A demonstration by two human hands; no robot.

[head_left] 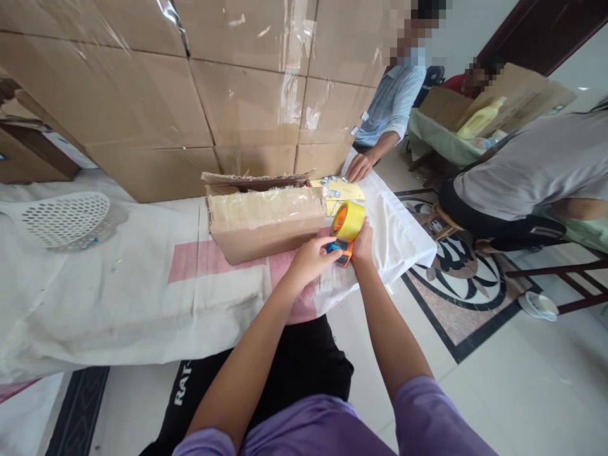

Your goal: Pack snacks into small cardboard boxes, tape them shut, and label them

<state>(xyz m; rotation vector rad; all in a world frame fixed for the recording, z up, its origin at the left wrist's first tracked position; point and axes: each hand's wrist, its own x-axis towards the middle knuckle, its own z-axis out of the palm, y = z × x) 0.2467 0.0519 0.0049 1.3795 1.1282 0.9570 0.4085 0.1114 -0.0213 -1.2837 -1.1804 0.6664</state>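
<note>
A tape dispenser (346, 252), orange and blue with a wide roll of yellow tape (351, 220), is held in front of me at the table's right end. My right hand (363, 243) grips it from the right side. From the left, my left hand (312, 258) has its thumb and fingers closed at the blue front part; whether a tape end is between them is too small to tell. Just left of the roll stands a cardboard box (270, 225), its far flap raised and clear tape across its top. Yellow printed card (346, 189) lies behind the roll.
Large taped cartons (256, 95) form a wall behind the box. A white perforated scoop (64, 218) lies on the cloth-covered table (142, 316) at left. Across the corner, another person's hand (361, 166) rests on the table edge; a person (532, 168) sits at right.
</note>
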